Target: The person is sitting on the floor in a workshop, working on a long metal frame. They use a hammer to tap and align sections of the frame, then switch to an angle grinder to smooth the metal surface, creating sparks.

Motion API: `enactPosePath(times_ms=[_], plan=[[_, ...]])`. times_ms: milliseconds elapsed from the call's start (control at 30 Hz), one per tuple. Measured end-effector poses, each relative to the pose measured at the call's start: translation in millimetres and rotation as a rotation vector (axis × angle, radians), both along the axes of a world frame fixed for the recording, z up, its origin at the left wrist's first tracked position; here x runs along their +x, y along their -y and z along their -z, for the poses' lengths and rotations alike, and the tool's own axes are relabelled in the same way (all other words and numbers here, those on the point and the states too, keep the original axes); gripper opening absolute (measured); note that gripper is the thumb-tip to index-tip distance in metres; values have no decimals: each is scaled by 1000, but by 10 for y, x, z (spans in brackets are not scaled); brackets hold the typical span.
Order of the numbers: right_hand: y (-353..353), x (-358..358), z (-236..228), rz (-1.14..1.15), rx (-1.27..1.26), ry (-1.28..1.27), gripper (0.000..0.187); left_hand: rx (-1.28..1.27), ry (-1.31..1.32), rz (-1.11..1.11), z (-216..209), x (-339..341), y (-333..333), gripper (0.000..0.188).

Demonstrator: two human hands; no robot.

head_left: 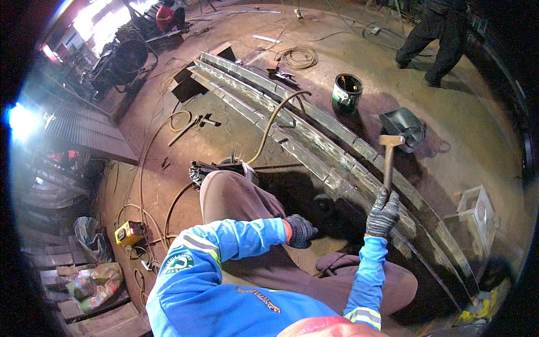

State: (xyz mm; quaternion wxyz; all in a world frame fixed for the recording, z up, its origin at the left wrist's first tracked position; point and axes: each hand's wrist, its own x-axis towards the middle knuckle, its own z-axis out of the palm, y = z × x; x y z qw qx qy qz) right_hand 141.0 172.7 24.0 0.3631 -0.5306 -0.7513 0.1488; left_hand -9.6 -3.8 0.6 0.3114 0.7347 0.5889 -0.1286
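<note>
My right hand (383, 214), in a grey striped knit glove, is closed round the handle of a hammer (388, 163). The hammer's head points up and away, over the long steel beam (337, 154) that curves across the floor. My left hand (301, 231), in a dark knit glove, is curled closed in front of my lap, in shadow. Whatever its fingers hold, if anything, is hidden. The beam is made of parallel metal strips with short marks or tacks along their edges, and it runs past my right hand.
A dark can (347, 92) and a black welding mask (404, 128) lie beyond the beam. A bucket of welding rods (236, 167) stands by my knee. Cables (149, 163) cross the floor near a yellow box (129, 232). Another person's legs (435, 42) are at far right.
</note>
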Motion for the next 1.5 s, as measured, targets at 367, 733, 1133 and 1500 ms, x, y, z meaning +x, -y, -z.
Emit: enactPosePath(times_ms=[367, 733, 1133, 1500], plan=[[-424, 397, 1027, -98, -307, 139, 29, -46, -9, 22, -87, 30, -117, 49], [-126, 111, 314, 69, -23, 310, 45, -18, 12, -14, -43, -20, 6, 48], [-132, 238, -41, 64, 128, -137, 33, 25, 23, 16, -13, 7, -31, 50], [-260, 260, 116, -101, -549, 191, 33, -4, -22, -7, 49, 3, -57, 48]])
